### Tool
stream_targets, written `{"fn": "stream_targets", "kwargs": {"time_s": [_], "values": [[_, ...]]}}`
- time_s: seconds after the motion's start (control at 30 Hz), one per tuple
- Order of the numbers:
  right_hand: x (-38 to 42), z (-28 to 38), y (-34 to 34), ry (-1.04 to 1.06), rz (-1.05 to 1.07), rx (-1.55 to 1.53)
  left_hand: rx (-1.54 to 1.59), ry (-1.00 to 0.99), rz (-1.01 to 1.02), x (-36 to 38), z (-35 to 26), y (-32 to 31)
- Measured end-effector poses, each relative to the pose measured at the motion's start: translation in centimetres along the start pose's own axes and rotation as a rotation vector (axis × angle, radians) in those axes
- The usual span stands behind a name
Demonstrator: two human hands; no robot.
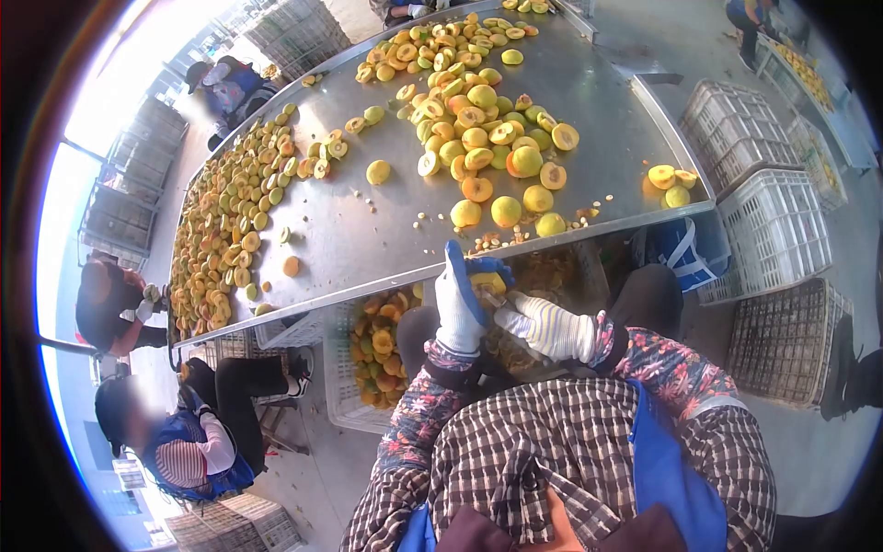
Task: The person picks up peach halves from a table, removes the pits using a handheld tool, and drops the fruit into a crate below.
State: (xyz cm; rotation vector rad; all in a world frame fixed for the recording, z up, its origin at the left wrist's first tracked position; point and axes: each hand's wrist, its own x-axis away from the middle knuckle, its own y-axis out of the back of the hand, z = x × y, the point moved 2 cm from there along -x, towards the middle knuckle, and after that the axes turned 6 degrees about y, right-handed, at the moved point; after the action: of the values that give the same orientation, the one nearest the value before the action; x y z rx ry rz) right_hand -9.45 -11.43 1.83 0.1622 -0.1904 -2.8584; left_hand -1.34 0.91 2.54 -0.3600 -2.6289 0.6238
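My left hand (pixel 462 299), in a white glove with blue-coated fingers, is wrapped round a yellow fruit half (pixel 487 282) just past the table's near edge. Close beside it, my right hand (pixel 550 327), in a striped white glove, is closed on a small tool (pixel 492 297) whose tip points at the fruit; the tool is mostly hidden. On the metal table (pixel 359 230) lies a pile of halved and whole yellow-green fruit (pixel 474 138), with small pits scattered near the edge. Below my hands is a container of brownish scraps (pixel 543 276).
A white crate of fruit halves (pixel 375 345) stands below the table, left of my knees. More halves (pixel 216 235) cover the table's left side. Stacked crates (pixel 773 221) stand at right. Co-workers (pixel 198 442) sit along the left side. A blue bag (pixel 681 253) is under the right corner.
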Motion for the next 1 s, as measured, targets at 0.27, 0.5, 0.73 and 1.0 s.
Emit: {"fn": "stream_targets", "kwargs": {"time_s": [0.27,0.5,0.73,1.0], "values": [[0.0,-0.1,-0.3,0.051,-0.045,-0.013,-0.124,0.122,0.029,-0.2,-0.4,0.2],[0.3,1.4,1.7,-0.177,0.222,0.295,-0.226,0.075,0.031,0.4,-0.5,-0.4],[0.4,-0.5,0.9,0.051,0.001,-0.050,-0.225,0.059,0.033,0.5,0.1,-0.2],[0.2,0.2,3.9,0.088,0.216,0.320,0.261,0.152,0.154,0.9,0.8,-1.0]]}}
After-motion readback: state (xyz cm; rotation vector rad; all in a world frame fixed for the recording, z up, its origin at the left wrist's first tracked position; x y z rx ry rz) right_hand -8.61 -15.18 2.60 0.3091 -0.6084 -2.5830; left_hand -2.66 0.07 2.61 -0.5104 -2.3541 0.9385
